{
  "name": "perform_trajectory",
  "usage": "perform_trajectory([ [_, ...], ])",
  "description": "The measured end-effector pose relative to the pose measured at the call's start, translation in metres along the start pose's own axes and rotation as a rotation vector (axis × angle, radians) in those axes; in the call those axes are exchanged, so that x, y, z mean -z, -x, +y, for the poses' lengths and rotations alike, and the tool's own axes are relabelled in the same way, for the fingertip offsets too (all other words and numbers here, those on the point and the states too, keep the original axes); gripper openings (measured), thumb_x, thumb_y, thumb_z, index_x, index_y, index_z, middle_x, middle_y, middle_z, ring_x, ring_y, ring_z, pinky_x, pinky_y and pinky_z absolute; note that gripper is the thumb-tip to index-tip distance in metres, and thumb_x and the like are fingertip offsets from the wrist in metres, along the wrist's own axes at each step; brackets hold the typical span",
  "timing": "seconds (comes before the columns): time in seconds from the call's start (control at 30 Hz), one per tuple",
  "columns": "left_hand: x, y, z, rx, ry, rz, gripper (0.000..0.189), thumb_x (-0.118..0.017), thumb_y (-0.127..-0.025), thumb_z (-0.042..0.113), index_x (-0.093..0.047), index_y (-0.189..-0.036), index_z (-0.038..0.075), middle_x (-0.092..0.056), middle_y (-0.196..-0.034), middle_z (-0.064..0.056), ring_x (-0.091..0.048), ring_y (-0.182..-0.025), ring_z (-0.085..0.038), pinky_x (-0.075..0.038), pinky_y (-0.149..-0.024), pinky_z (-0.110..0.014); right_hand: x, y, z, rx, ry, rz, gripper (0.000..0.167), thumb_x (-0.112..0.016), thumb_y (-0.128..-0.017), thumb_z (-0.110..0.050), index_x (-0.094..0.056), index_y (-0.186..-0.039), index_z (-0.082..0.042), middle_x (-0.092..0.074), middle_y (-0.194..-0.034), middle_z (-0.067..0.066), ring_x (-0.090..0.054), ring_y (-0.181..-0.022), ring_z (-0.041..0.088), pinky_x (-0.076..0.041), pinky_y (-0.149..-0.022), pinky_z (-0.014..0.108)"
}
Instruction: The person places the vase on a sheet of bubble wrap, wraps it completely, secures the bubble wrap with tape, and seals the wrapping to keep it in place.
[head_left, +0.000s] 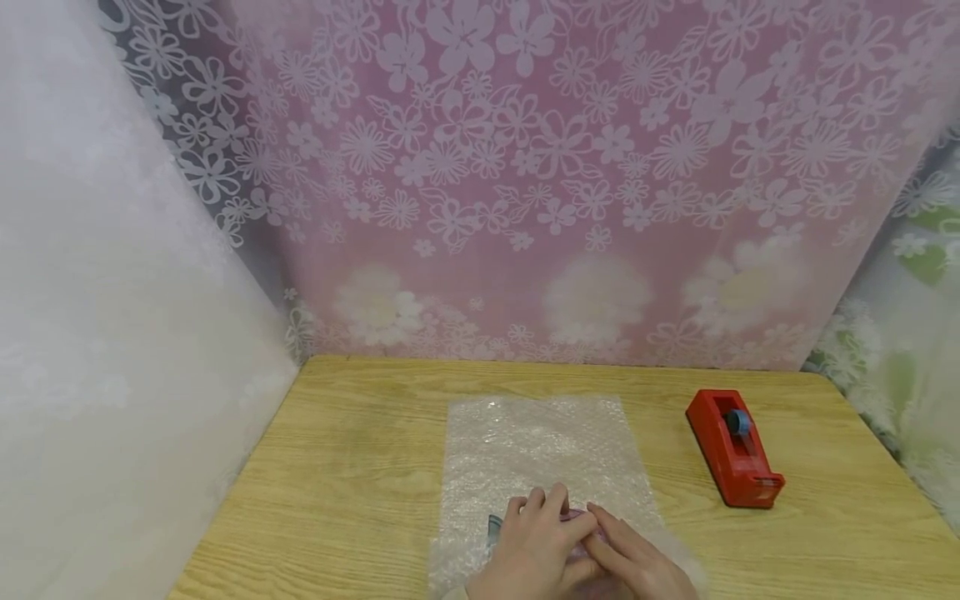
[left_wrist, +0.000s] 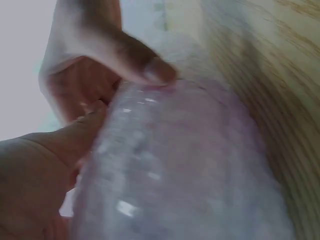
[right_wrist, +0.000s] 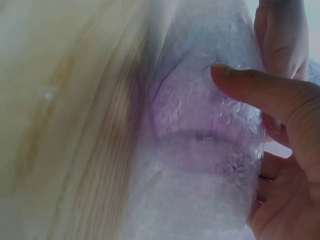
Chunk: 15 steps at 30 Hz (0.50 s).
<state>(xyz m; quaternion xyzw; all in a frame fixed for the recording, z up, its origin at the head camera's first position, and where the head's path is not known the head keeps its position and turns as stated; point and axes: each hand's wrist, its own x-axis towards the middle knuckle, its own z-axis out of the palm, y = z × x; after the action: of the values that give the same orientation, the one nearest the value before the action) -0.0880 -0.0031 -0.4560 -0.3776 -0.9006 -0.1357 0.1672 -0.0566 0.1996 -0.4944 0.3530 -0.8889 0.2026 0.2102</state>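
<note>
A pink-purple object wrapped in bubble wrap (right_wrist: 200,115) lies under both hands at the front of the table; its kind is hidden by the wrap. My left hand (head_left: 528,542) holds it from the left with bent fingers over the top. From the right, my right hand (head_left: 633,558) grips the roll, its thumb pressing the wrap in the right wrist view. The two hands' fingertips meet over the object. A small blue-grey edge (head_left: 493,527) shows just left of the left hand. The flat part of the bubble wrap sheet (head_left: 540,450) stretches away behind the hands.
A red tape dispenser (head_left: 735,454) with a roll of tape stands to the right on the wooden table (head_left: 337,467). A pink floral curtain (head_left: 525,208) hangs behind the table's far edge. Pale sheets (head_left: 135,292) hang along the sides.
</note>
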Motion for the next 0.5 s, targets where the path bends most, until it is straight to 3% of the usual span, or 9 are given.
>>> perform_trajectory([
  [0.07, -0.002, 0.000, 0.000, -0.017, -0.032, 0.039, 0.035, -0.065, -0.084, 0.061, -0.063, -0.100, 0.031, -0.048, -0.093, 0.009, -0.044, -0.074, -0.004, -0.043, -0.066, -0.023, -0.001, -0.002, 0.003, 0.015, -0.046, 0.028, 0.079, -0.076, -0.080, -0.054, -0.047, -0.147, -0.024, -0.057, -0.139, 0.010, -0.054, -0.126, 0.011, -0.018, -0.107, 0.010],
  [0.17, -0.006, 0.001, -0.001, -0.053, -0.108, 0.121, 0.042, -0.064, -0.083, 0.064, -0.067, -0.105, 0.029, -0.055, -0.091, 0.008, -0.053, -0.073, -0.006, -0.048, -0.067, -0.024, -0.001, -0.003, 0.004, -0.014, -0.076, 0.039, 0.074, -0.080, -0.077, -0.049, -0.057, -0.141, -0.019, -0.060, -0.135, 0.012, -0.059, -0.121, 0.015, -0.029, -0.103, 0.010],
  [0.23, -0.007, 0.001, -0.001, -0.074, -0.148, 0.162, 0.046, -0.063, -0.083, 0.066, -0.068, -0.108, 0.027, -0.060, -0.093, 0.006, -0.060, -0.075, -0.009, -0.053, -0.069, -0.028, -0.001, -0.004, 0.002, -0.042, -0.084, 0.032, 0.071, -0.084, -0.075, -0.044, -0.062, -0.137, -0.017, -0.062, -0.133, 0.012, -0.062, -0.117, 0.018, -0.043, -0.095, 0.015],
  [0.3, -0.008, 0.001, -0.001, -0.087, -0.172, 0.205, 0.048, -0.064, -0.082, 0.066, -0.069, -0.108, 0.025, -0.065, -0.095, 0.005, -0.064, -0.079, -0.012, -0.056, -0.071, -0.032, 0.000, -0.005, 0.001, -0.057, -0.080, 0.035, 0.069, -0.085, -0.073, -0.042, -0.065, -0.133, -0.015, -0.063, -0.130, 0.012, -0.064, -0.112, 0.019, -0.048, -0.089, 0.016],
  [0.5, -0.003, 0.004, 0.001, -0.113, -0.195, 0.319, 0.037, -0.071, -0.081, 0.056, -0.068, -0.100, 0.024, -0.067, -0.098, 0.006, -0.065, -0.088, -0.014, -0.055, -0.078, -0.033, 0.003, -0.013, -0.001, -0.048, -0.098, 0.068, 0.066, -0.088, -0.071, -0.041, -0.069, -0.126, -0.009, -0.064, -0.127, 0.013, -0.066, -0.108, 0.019, -0.041, -0.091, 0.008],
])
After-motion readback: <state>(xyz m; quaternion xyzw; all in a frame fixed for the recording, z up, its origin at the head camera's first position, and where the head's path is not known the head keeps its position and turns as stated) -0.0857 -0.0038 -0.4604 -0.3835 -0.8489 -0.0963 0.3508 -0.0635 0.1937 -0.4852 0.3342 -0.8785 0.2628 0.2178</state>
